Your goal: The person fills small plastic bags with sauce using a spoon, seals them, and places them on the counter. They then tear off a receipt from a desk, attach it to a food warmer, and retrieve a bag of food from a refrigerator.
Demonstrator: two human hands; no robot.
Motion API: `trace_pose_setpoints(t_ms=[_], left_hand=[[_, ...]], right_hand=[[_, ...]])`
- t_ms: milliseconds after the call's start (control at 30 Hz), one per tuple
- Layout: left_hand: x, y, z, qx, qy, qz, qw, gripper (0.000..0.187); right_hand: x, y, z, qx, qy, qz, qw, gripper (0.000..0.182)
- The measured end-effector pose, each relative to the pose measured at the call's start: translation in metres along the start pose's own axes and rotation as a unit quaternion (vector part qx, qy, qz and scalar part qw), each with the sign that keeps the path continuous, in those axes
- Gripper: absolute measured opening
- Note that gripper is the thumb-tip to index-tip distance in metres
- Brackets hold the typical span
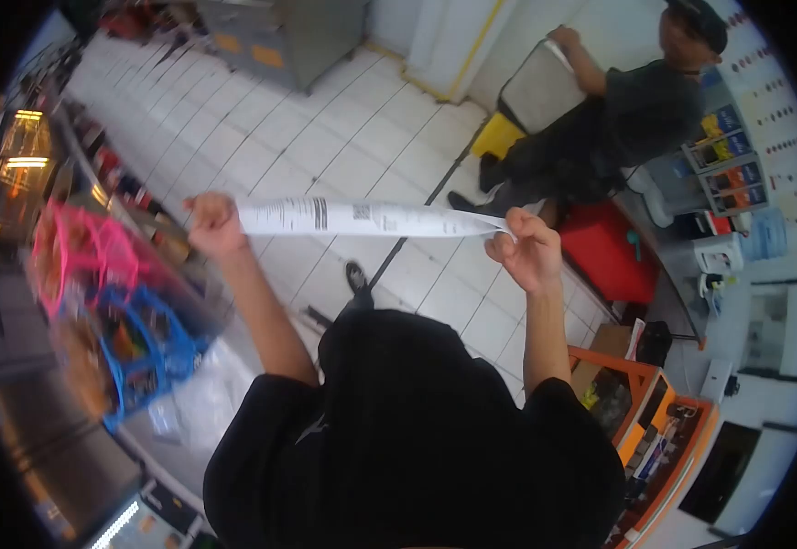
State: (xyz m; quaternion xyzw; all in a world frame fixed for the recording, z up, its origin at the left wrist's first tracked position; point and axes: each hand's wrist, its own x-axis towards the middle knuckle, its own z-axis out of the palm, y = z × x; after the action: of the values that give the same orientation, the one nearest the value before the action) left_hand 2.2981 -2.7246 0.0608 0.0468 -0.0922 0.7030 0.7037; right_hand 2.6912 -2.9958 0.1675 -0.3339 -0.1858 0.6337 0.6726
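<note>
A long white printed paper strip [389, 220], like a receipt, is stretched level between my two hands. Black text and a square code show on its face. My left hand [215, 224] is closed on the strip's left end. At the other end, my right hand [526, 247] pinches the paper, which narrows and folds near the fingers. Both arms reach forward, and the strip hangs in the air above the tiled floor.
On the left counter stand a pink basket [87, 252] and a blue basket [146, 348] with goods. Another person [636, 128] is at the upper right, near a red box [609, 252]. An orange cabinet [636, 393] stands at my right; a grey metal cabinet [288, 41] is ahead.
</note>
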Motion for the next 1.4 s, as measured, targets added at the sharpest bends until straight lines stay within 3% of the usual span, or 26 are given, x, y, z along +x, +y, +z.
trace_pose_setpoints(t_ms=[67,100,167,200,267,300,333,367,433,467,500,533,567,633,733,767,800,833,900,967,1033,1133,1200,1333,1400], left_hand=[[0.04,-0.022,0.008,0.055,-0.062,0.008,0.997,0.02],[0.052,-0.042,0.04,0.171,-0.069,0.026,0.983,0.02],[0.06,-0.086,0.092,0.38,-0.109,0.0,0.919,0.023],[0.067,-0.114,0.104,0.459,-0.152,-0.031,0.875,0.026],[0.071,-0.16,0.109,0.62,-0.331,-0.187,0.686,0.035],[0.072,-0.193,0.12,0.632,-0.499,-0.178,0.566,0.039],[0.06,-0.219,0.104,0.566,-0.505,-0.293,0.582,0.053],[0.043,-0.239,0.084,0.493,-0.453,-0.398,0.627,0.069],[0.019,-0.262,0.065,0.411,-0.316,-0.524,0.676,0.056],[0.02,-0.271,0.058,0.419,-0.319,-0.519,0.673,0.056],[0.021,-0.277,0.053,0.41,-0.262,-0.544,0.684,0.053],[0.023,-0.281,0.05,0.4,-0.201,-0.565,0.693,0.051],[0.028,-0.283,0.054,0.407,-0.196,-0.561,0.693,0.051],[0.044,-0.288,0.063,0.351,-0.072,-0.545,0.758,0.039],[0.073,-0.301,0.065,0.36,-0.034,-0.49,0.793,0.046],[0.082,-0.305,0.064,0.33,-0.003,-0.479,0.814,0.05],[0.094,-0.309,0.057,0.353,-0.032,-0.479,0.803,0.061],[0.099,-0.316,0.057,0.36,-0.03,-0.47,0.805,0.061],[0.108,-0.335,0.062,0.41,0.019,-0.36,0.838,0.067],[0.116,-0.346,0.064,0.443,0.001,-0.354,0.824,0.072],[0.127,-0.364,0.051,0.403,0.012,-0.347,0.847,0.071],[0.133,-0.39,0.042,0.345,0.054,-0.326,0.878,0.069],[0.14,-0.4,0.032,0.355,0.043,-0.319,0.878,0.068],[0.149,-0.407,0.023,0.31,0.035,-0.321,0.894,0.065],[0.153,-0.408,0.019,0.291,0.036,-0.317,0.902,0.065]], right_hand=[[0.03,-0.038,-0.004,-0.061,-0.02,-0.042,0.997,0.018],[0.046,-0.053,-0.001,-0.06,-0.007,-0.054,0.997,0.018],[0.067,-0.068,0.006,-0.193,-0.029,-0.034,0.98,0.019],[0.081,-0.073,0.009,-0.182,-0.013,-0.037,0.982,0.019],[0.119,-0.084,0.02,-0.171,-0.113,-0.002,0.979,0.019],[0.138,-0.089,0.024,-0.168,-0.114,-0.004,0.979,0.019],[0.156,-0.093,0.028,-0.148,-0.097,0.009,0.984,0.019],[0.174,-0.098,0.029,-0.128,-0.083,0.023,0.988,0.018],[0.216,-0.109,0.012,-0.118,-0.115,0.013,0.986,0.019],[0.233,-0.111,0.007,-0.077,-0.082,-0.011,0.994,0.019],[0.246,-0.113,0.003,-0.033,-0.047,-0.031,0.998,0.02],[0.257,-0.119,-0.001,-0.072,-0.077,-0.06,0.993,0.023],[0.266,-0.116,0.002,-0.068,-0.084,-0.056,0.993,0.023],[0.28,-0.102,0.018,-0.142,0.063,-0.255,0.954,0.024],[0.286,-0.069,-0.001,-0.396,0.018,-0.358,0.845,0.029],[0.282,-0.067,0.007,-0.466,-0.002,-0.341,0.817,0.028],[0.275,-0.062,0.016,-0.531,-0.02,-0.319,0.784,0.028],[0.269,-0.048,0.024,-0.504,0.012,-0.294,0.812,0.031],[0.273,-0.04,0.026,-0.573,0.008,-0.311,0.758,0.04],[0.278,-0.047,0.027,-0.577,0.01,-0.302,0.759,0.044],[0.282,-0.054,0.022,-0.581,0.022,-0.294,0.759,0.048],[0.283,-0.059,0.016,-0.638,0.026,-0.22,0.738,0.06],[0.282,-0.065,0.017,-0.691,0.019,-0.098,0.716,0.069],[0.285,-0.052,-0.004,-0.659,0.007,-0.068,0.749,0.071],[0.284,-0.044,-0.012,-0.648,0.037,-0.15,0.746,0.07]])
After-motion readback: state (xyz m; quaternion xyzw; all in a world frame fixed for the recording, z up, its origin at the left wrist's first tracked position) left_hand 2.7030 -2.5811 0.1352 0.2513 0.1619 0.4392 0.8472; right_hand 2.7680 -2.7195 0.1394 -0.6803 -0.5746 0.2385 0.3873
